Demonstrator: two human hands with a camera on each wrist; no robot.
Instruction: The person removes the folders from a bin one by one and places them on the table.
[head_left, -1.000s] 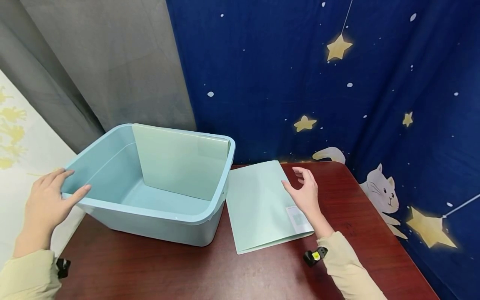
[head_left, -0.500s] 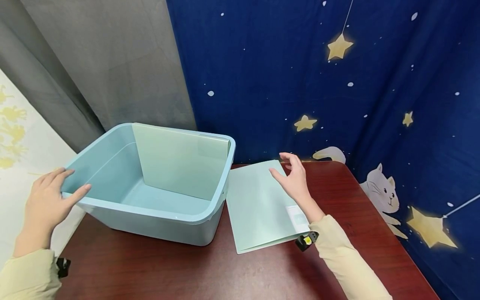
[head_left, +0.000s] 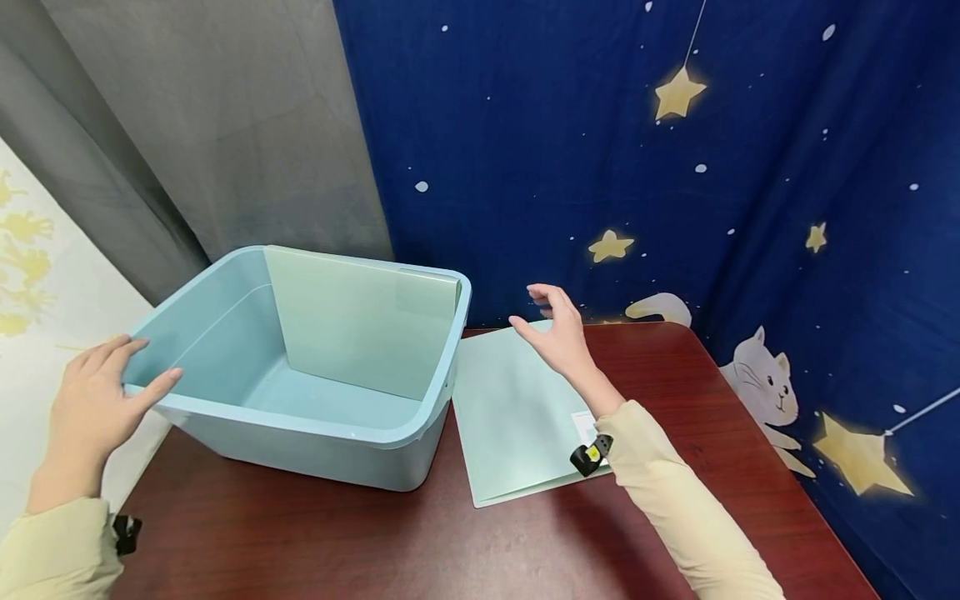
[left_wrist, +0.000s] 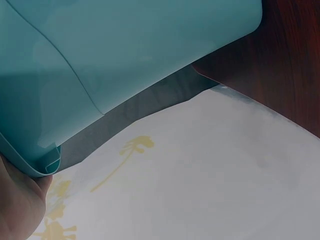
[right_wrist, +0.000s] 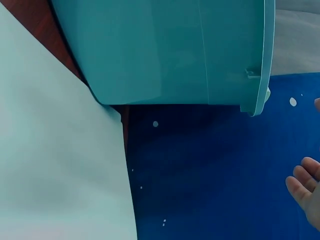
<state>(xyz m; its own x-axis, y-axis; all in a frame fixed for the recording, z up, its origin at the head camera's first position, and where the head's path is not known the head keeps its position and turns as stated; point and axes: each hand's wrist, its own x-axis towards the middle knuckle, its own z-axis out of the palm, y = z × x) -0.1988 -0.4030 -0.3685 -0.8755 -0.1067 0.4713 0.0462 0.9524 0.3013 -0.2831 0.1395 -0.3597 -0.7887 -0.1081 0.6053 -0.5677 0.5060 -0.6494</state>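
Observation:
A light blue plastic tub (head_left: 300,467) stands at the left of the table. My left hand (head_left: 97,400) grips its near left corner, fingers over the rim and thumb along the front; the left wrist view shows part of that hand (left_wrist: 22,202) against the rim. Inside, a pale green folder (head_left: 360,325) stands upright against the back wall. A second pale green folder (head_left: 510,417) with a white label lies flat to the right of the tub. Above its far edge hovers my right hand (head_left: 558,337), fingers loosely bent, holding nothing.
The dark red-brown table (head_left: 480,546) ends at the back against a blue curtain (head_left: 540,150) with stars and a cat. A grey curtain (head_left: 247,125) hangs behind the tub, and a white panel (left_wrist: 200,170) with yellow marks is at the left.
My right hand has moved left and farther back over the flat folder, from its right side toward its far edge. The left hand, tub and folders stay where they were.

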